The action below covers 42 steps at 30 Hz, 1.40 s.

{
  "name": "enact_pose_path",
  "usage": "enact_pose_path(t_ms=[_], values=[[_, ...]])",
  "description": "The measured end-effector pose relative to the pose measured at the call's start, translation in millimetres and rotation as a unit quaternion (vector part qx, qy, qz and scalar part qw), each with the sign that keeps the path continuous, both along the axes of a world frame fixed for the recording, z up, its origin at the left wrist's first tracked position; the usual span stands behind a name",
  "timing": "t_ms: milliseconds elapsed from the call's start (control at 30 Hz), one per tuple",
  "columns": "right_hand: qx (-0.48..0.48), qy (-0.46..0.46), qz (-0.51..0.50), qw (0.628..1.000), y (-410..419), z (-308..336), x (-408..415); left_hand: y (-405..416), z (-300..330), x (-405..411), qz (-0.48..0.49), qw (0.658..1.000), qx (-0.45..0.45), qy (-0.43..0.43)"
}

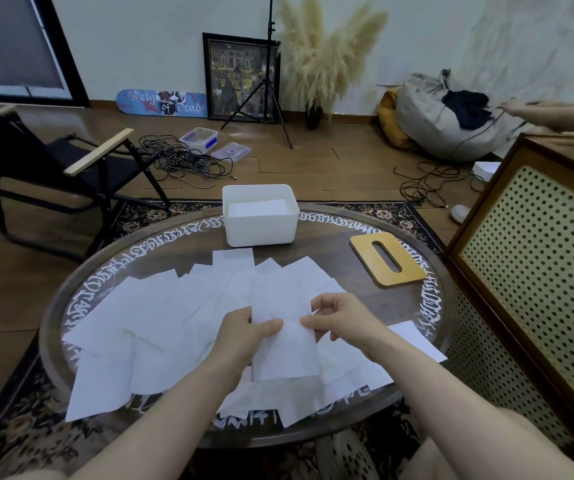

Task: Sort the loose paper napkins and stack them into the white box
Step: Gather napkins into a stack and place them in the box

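Round table [365, 282]: loose napkins [161, 320], white box [259, 225], wooden lid [387, 259].

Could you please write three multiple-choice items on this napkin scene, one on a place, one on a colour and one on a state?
1. Where does the wooden lid with the slot lie?
A. On the table, right of the white box
B. Inside the white box
C. On the floor by the chair

2. What colour are the loose napkins?
A. Yellow
B. White
C. Blue

3. What are the hands doing?
A. Both rest flat on the table
B. Both pinch one napkin
C. One lifts the box

Answers:
1. A: the lid rests on the table to the right of the white box.
2. B: every sheet spread over the table is white.
3. B: the left hand and the right hand each pinch the top edge of the held napkin.
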State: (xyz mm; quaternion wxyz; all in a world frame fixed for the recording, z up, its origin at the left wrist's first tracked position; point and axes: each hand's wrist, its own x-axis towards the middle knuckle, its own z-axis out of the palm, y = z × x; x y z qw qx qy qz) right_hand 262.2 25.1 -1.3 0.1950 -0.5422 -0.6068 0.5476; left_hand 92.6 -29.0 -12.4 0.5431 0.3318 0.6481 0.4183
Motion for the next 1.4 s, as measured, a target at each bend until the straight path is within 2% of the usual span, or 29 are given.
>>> enact_pose_path(t_ms=[100,233,367,767,900,1033,1200,1400], values=[[0.011,-0.024,-0.012,1.000,0.4,-1.0,6.4,-3.1,2.3,-3.6,0.011,1.000,-0.004,0.002],[0.055,-0.099,-0.064,0.992,9.1,-10.1,23.9,-6.2,3.3,-10.7,0.029,1.000,-0.003,-0.005],[0.051,-0.160,-0.075,0.983,18.9,-23.4,38.9,-7.7,3.3,-14.9,0.029,1.000,-0.002,0.006],[0.037,-0.362,0.000,0.931,22.8,-48.0,33.4,-7.3,4.4,-21.8,0.030,0.999,-0.008,0.015],[0.016,-0.352,-0.011,0.936,22.6,-49.0,30.5,-7.6,4.7,-22.7,0.029,0.999,-0.008,0.019],[-0.004,-0.303,-0.047,0.952,27.6,-47.5,31.1,-7.9,4.7,-23.4,0.031,0.999,-0.008,0.021],[0.008,-0.262,-0.076,0.962,30.7,-46.0,32.8,-8.3,5.6,-23.7,0.031,0.999,-0.007,0.023],[0.049,-0.321,-0.071,0.943,26.9,-40.0,33.6,-7.6,5.1,-24.0,0.034,0.999,-0.008,0.026]])
